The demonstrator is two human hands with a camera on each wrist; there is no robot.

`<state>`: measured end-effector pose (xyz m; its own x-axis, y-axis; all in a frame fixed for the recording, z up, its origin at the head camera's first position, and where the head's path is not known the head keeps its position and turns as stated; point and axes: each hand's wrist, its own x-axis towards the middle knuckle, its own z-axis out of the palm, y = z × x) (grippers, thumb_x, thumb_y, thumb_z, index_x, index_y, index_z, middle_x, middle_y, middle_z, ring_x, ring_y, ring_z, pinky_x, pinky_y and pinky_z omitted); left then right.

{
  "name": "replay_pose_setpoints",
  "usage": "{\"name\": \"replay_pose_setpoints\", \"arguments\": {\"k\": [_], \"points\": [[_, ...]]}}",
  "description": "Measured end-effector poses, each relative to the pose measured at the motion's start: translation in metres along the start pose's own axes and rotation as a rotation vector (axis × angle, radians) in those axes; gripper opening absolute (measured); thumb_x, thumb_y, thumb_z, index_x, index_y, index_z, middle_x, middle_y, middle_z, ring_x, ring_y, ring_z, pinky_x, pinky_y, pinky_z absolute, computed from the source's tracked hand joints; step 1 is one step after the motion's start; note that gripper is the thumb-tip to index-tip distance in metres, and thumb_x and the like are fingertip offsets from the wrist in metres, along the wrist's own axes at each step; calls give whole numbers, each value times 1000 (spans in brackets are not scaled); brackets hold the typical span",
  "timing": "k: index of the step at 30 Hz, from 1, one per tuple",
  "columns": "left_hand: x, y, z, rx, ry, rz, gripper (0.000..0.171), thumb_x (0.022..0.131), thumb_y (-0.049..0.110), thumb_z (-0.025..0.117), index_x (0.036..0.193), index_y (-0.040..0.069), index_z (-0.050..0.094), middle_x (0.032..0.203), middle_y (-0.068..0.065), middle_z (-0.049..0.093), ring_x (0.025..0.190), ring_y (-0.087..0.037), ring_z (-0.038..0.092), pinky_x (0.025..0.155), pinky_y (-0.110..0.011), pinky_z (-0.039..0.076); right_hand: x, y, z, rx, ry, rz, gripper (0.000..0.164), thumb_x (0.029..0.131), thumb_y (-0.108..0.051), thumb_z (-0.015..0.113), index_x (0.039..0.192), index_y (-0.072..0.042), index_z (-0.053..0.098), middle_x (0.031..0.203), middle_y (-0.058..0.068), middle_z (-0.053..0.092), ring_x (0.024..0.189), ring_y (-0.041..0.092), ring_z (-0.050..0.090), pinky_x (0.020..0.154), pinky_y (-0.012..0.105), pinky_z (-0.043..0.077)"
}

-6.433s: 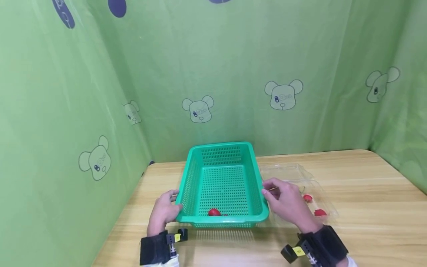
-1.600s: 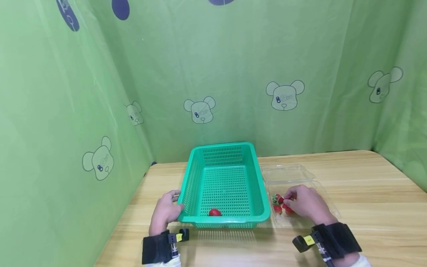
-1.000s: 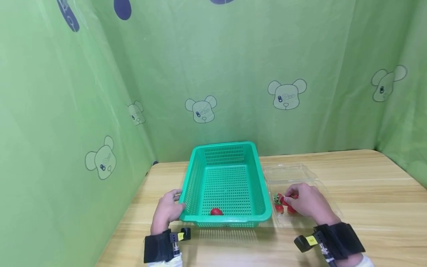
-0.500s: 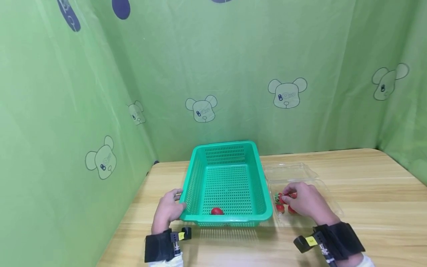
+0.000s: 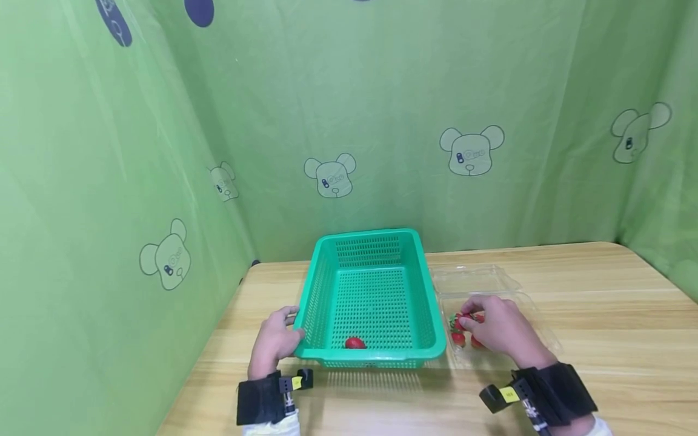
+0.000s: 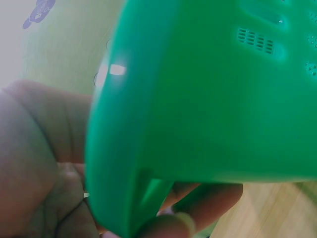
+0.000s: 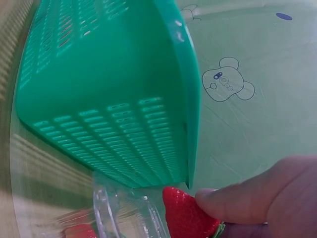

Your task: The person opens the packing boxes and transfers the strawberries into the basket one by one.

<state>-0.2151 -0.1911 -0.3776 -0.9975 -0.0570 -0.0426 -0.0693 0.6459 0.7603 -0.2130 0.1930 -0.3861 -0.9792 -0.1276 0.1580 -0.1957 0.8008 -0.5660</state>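
Observation:
My left hand [image 5: 275, 339] grips the near left corner of a green plastic basket [image 5: 376, 354]. In the left wrist view its fingers [image 6: 218, 203] curl under the rim [image 6: 119, 148]. A red strawberry [image 5: 355, 343] lies inside, near the basket's front wall. To the right, my right hand [image 5: 501, 325] is over an open clear plastic clamshell box [image 5: 523, 303], which has several strawberries [image 5: 458, 339] in it. The right wrist view shows the thumb [image 7: 242, 201] pressed against one strawberry [image 7: 185, 213], pinching it at its leafy end; the opposing fingers are mostly hidden.
The clamshell's lid [image 5: 471, 280] lies folded back behind its base, beside the basket's right wall. Everything stands on a wooden table [image 5: 600, 339]. Green curtains [image 5: 392, 133] with bear prints rise behind the table and at both sides.
Since the oldest frame, my right hand has left the basket's right rim and moved to the strawberries in the clamshell, staying there through the recent frames. My left hand keeps its grip.

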Motion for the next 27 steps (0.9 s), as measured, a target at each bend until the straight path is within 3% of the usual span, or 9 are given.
{"name": "replay_pose_setpoints", "arguments": {"k": [10, 20, 27], "points": [[0, 0, -1, -9, 0, 0, 53, 83, 1, 59, 135, 0, 46, 130, -29, 54, 110, -40, 55, 61, -34, 57, -2, -6, -2, 13, 19, -1, 18, 82, -16, 71, 97, -6, 69, 99, 21, 69, 72, 22, 58, 55, 33, 45], [0, 1, 0, 8, 6, -1, 53, 83, 1, 60, 135, 0, 47, 130, -27, 55, 114, -41, 53, 68, -37, 57, -5, -11, -6, 35, 35, -21, 16, 82, -13, 71, 96, -6, 69, 96, 19, 70, 73, 23, 60, 52, 32, 47], [0, 2, 1, -13, 7, -16, 53, 84, 0, 59, 135, 0, 47, 131, -28, 54, 109, -38, 56, 65, -36, 58, -7, -16, -7, 47, 52, -30, 14, 82, -12, 71, 94, -6, 68, 93, 18, 70, 76, 28, 65, 54, 36, 52]]}}
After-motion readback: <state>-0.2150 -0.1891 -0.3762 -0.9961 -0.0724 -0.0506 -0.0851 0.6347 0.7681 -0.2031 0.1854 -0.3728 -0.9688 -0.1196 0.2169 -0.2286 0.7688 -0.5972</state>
